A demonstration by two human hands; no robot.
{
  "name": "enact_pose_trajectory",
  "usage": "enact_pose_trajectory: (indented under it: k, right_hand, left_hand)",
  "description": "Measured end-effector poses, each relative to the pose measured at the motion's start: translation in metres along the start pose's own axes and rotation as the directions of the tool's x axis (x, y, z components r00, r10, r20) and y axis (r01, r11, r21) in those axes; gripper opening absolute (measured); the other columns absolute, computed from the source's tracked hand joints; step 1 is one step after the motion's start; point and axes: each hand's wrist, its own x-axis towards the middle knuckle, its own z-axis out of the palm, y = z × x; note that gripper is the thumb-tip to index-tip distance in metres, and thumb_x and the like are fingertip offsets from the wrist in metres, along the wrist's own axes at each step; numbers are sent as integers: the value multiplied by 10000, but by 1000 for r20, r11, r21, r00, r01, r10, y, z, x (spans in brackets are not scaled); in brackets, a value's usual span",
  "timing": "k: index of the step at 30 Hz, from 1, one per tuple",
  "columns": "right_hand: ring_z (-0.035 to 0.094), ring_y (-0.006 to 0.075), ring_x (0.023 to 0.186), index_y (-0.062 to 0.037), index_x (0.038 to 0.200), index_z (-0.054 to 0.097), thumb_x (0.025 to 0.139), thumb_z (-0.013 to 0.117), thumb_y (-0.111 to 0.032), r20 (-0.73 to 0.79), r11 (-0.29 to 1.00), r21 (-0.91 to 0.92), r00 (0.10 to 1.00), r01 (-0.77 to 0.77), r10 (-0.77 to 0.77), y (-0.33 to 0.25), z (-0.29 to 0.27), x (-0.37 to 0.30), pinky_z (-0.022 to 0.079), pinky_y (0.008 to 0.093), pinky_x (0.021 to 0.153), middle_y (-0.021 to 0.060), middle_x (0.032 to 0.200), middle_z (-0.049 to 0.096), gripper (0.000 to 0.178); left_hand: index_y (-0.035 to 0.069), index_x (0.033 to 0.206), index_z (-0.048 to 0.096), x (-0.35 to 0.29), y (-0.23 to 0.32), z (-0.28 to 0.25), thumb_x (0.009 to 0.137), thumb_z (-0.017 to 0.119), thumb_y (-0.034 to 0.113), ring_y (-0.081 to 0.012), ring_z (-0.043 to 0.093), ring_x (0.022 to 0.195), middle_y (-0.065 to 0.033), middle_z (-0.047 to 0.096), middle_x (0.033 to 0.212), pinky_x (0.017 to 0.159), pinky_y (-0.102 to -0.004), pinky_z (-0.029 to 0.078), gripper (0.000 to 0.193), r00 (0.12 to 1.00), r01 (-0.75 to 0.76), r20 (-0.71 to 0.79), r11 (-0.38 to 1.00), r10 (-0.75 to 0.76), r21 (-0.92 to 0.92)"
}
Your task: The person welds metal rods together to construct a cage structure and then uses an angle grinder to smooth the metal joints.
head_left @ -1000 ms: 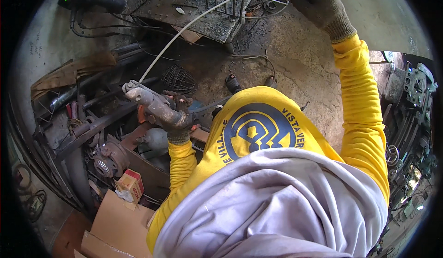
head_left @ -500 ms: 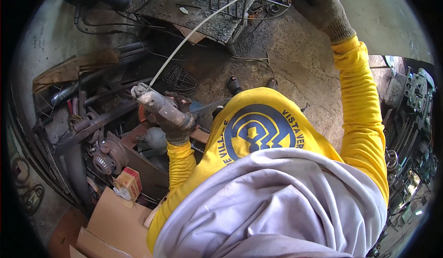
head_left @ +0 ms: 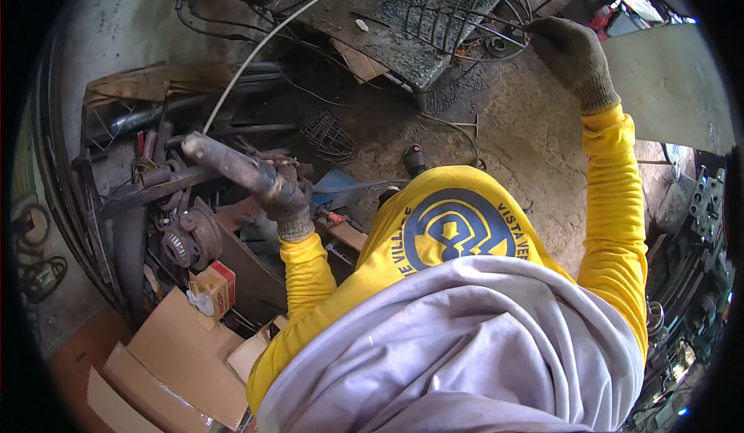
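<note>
The stained concrete floor (head_left: 535, 154) spreads through the middle of the scene and reaches to the far side, bordered on the right by a crowded row of dark metal parts (head_left: 694, 216). At the far middle stands a grimy work table (head_left: 395, 49), its top strewn with dark grit, while a large pale sheet (head_left: 666, 84) lies at the far right. Nearest of all is the person, in a yellow long-sleeved shirt (head_left: 372, 251) with a blue emblem on it, and a pale lilac cloth (head_left: 465, 340) draped in folds across the near side. An opened cardboard box (head_left: 186, 348) sits near left. The wire frame (head_left: 446, 14), made of curved and upright bars, rests on the table, its rounded right end jutting past the edge. At that end the gloved right hand (head_left: 573, 57) has its fingers drawn narrowly together on a bar of the rim. The gloved left hand (head_left: 288, 199), well apart from it on the left, is closed around a thick, worn, tube-like holder (head_left: 232, 165). Behind the left hand, a small round wire basket (head_left: 329, 134) lies on the floor. A red and yellow carton (head_left: 215, 286) stands by the cardboard box. Slimmest is a pale rod (head_left: 252, 57), rising from the holder's tip and bending far and right toward the frame's left end; whether they touch I cannot tell. A small white chip (head_left: 362, 25) lies on the table.
</note>
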Motion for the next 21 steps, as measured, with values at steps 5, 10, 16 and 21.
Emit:
enact_pose_trajectory:
  k: [5,10,16,21]
  right_hand:
    - [665,317,771,-44,975,693,832,619,-207,15,999,31,1000,-17,17,-2,1,1,517,356,701,175,854,676,230]
    - [669,309,766,-41,970,693,838,613,-213,-4,999,41,1000,-10,10,-4,0,1,518,358,692,170,845,678,230]
    - [670,308,776,-60,976,696,837,606,-213,-12,1000,11,1000,-19,19,-1,5,2,521,360,698,163,860,682,226]
    - [670,311,789,-72,985,697,833,608,-219,-16,999,27,1000,-23,23,0,5,-1,524,359,717,161,868,682,229]
  left_hand:
    - [32,1123,572,31,34,-4,759,747,182,-246,650,866,-87,658,952,793,-343,517,431,995,-95,40,926,86,366]
    - [31,1156,553,54,8,1,840,670,152,-207,632,935,-87,635,1061,846,-324,494,358,986,129,98,991,-132,37]
    - [14,1155,535,81,34,14,853,678,216,-204,626,994,-99,626,1103,859,-336,483,390,963,73,251,992,-96,102]
    - [41,1200,527,94,48,16,809,708,259,-277,628,1016,-152,622,1126,863,-367,484,483,957,-126,289,838,-38,530]
